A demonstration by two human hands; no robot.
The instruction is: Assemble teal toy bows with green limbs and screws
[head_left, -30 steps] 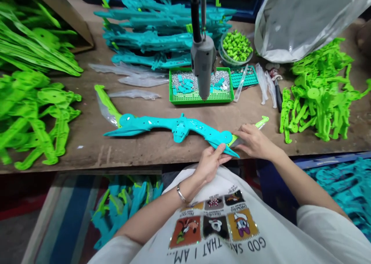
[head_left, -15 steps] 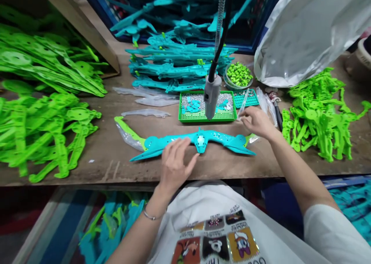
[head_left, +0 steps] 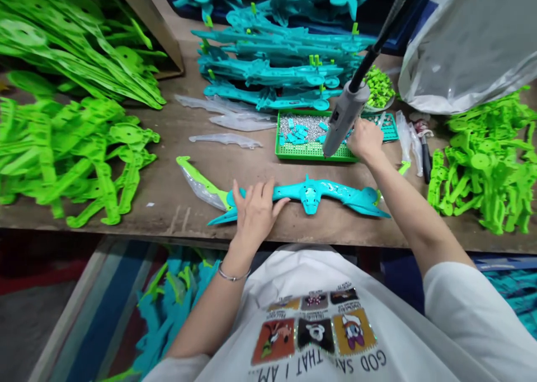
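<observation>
A teal toy bow body (head_left: 310,196) lies on the workbench in front of me, with a lime-green limb (head_left: 201,183) and clear plastic piece joined at its left end. Across the bow's left arm lies my left hand (head_left: 255,208), fingers stretched and thumb apart. My right hand (head_left: 366,138) is closed at the right end of a green tray (head_left: 293,151) of small screws and teal bits; its fingertips are hidden. Just left of that hand, a grey electric screwdriver (head_left: 346,116) hangs tilted from a coiled spring. Whether the hand touches it, I cannot tell.
Lime-green parts are heaped at left (head_left: 84,164) and right (head_left: 486,164). Stacked teal bow bodies (head_left: 268,71) lie behind the tray. Clear plastic strips (head_left: 226,140), a bowl of green pieces (head_left: 380,88), a teal tray (head_left: 390,127) and a white bag (head_left: 465,52) stand around.
My right hand has moved from the bow's right end to the green tray and closed. My left hand has slid left along the bow. The screwdriver has tilted from nearly upright.
</observation>
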